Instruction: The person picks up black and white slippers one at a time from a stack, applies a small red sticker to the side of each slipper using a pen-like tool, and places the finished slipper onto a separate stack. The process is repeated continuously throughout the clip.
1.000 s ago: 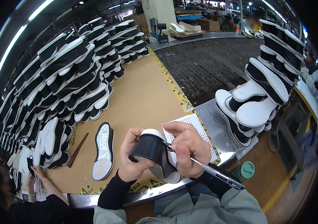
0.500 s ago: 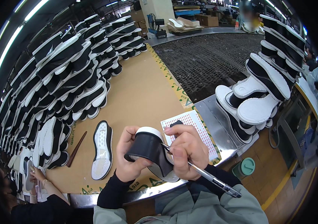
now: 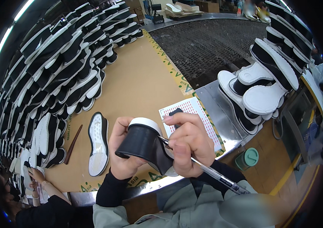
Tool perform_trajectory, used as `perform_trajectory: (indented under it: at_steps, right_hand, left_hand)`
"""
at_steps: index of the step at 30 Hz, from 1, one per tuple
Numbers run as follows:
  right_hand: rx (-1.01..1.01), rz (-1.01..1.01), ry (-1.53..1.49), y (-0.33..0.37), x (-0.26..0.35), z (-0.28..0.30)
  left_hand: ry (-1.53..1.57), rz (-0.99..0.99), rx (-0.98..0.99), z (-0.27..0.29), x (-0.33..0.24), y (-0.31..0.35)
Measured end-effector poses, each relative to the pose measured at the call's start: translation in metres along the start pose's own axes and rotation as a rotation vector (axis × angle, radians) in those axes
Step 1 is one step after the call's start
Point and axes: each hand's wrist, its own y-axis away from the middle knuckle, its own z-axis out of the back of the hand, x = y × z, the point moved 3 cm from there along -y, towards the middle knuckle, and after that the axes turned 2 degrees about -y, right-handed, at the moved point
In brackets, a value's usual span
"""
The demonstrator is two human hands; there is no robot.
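Observation:
My left hand (image 3: pixel 120 161) is wrapped round the heel of a black shoe sole (image 3: pixel 139 141) with a white rim. The sole is tilted, its heel end up and its front end low toward the table edge. My right hand (image 3: pixel 193 146) grips a clear-barrelled pen (image 3: pixel 220 176) close to its tip. That tip touches, or nearly touches, the black side wall just below the white rim. Beside my left hand, another sole (image 3: pixel 99 148) lies flat with its pale dimpled inner face up. Partly behind my right fingers is a white sheet with red marks (image 3: pixel 190 108), a small black object (image 3: pixel 176 112) on it.
Stacked black-and-white soles (image 3: pixel 66 60) crowd the left, and more soles (image 3: pixel 262 98) stand at right. A dark brown tapered strip (image 3: pixel 74 144) lies on the cardboard-covered table (image 3: pixel 131 79). Beyond is a dark mesh belt (image 3: pixel 207 45). A green-lidded cup (image 3: pixel 247 159) stands at lower right. A co-worker's hand (image 3: pixel 37 175) holds a sole.
The whole view has tipped downward a little. The held sole has turned slightly, and my left thumb has slid further under it. The pen stays at the sole's side.

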Motion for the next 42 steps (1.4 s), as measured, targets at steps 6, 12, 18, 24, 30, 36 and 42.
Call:
perform_trajectory:
  at_steps: [6, 12, 18, 24, 30, 36, 42]
  right_hand:
    - [0.002, -0.066, 0.021, 0.028, -0.006, -0.006]
    - [0.082, -0.13, 0.016, 0.038, -0.011, 0.0]
    - [0.046, -0.007, 0.013, 0.001, -0.01, -0.001]
    - [0.121, -0.077, 0.031, 0.039, -0.019, -0.001]
    - [0.269, -0.182, 0.081, 0.066, -0.015, 0.019]
    - [0.304, -0.221, 0.095, 0.065, -0.013, 0.024]
    - [0.308, -0.257, 0.126, 0.071, -0.011, 0.028]
  left_hand:
    - [-0.015, 0.0, -0.036, 0.005, 0.001, -0.006]
    - [0.007, 0.016, 0.004, 0.012, 0.009, -0.014]
    - [0.02, 0.006, 0.008, 0.012, 0.012, -0.012]
    - [-0.017, -0.008, -0.005, 0.019, 0.017, -0.018]
    - [-0.033, 0.002, -0.01, 0.022, 0.025, -0.023]
    - [-0.013, 0.0, -0.027, 0.02, 0.023, -0.023]
    - [-0.029, 0.001, -0.02, 0.024, 0.029, -0.025]
